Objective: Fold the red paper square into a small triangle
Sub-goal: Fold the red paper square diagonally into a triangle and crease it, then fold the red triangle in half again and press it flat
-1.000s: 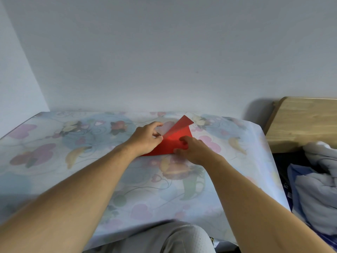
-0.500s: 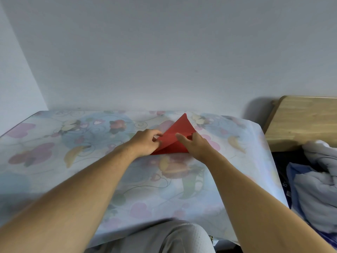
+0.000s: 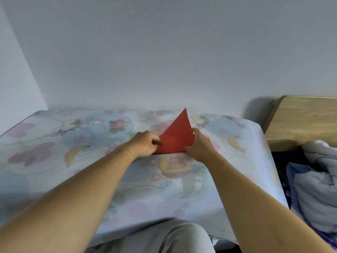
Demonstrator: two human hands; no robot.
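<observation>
Head cam only here: the red paper [image 3: 177, 137] is already folded into a triangle, sitting on the floral tablecloth [image 3: 91, 143] toward the back of the table, tip pointing up and away toward the wall. Left hand [image 3: 145, 143] has its fingers curled, pinching the triangle's left lower edge. Right hand [image 3: 199, 146] grips the right edge, thumb at the lower right corner, fingers up the side. Off to the right there's a wooden headboard [image 3: 302, 121] and a rumpled grey blanket [image 3: 317, 179]. No containers to speak of
</observation>
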